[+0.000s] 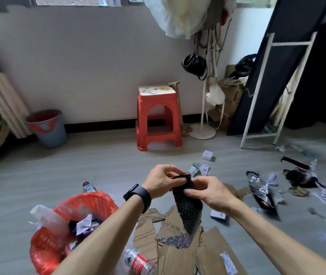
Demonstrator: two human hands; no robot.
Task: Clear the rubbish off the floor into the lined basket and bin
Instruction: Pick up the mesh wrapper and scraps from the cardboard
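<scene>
Lighting: soft, even daylight entering by the window [78, 1] above and left of the red stool [159, 116]. Faint shadow under the stool. Right of it, the corner reads dark. Edges bow from wide-angle distortion; periphery smeared.

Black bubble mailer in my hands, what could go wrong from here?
The left hand and right hand pinch the black bubble mailer at its top only, so it may slip. The red basket already looks heaped; the mailer could spring back out. The water bottle lying beside it could roll underfoot.
</scene>
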